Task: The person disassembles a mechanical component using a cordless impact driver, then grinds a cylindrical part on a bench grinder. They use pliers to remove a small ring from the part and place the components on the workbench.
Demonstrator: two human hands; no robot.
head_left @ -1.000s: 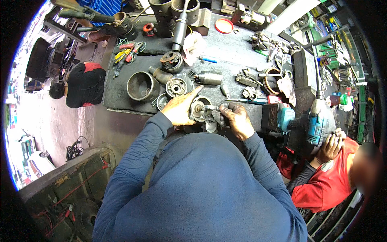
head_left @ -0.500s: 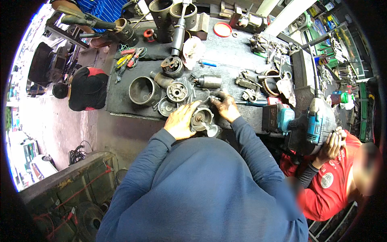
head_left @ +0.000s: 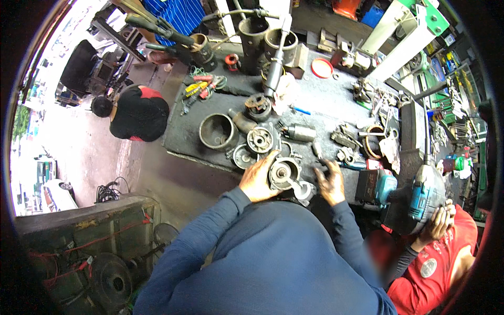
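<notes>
A round metal housing (head_left: pixel 286 179) is clasped at its left side by the left hand (head_left: pixel 261 181), open face up, near the front edge of the workbench (head_left: pixel 185 140). The right hand (head_left: pixel 331 184) is held apart, fingers loosely parted, with nothing seen gripped. With one-sided support, the housing could be tipped or dropped if the clasp slackens, and the round metal cover (head_left: pixel 244 156) nearby could be knocked by a careless swing.
</notes>
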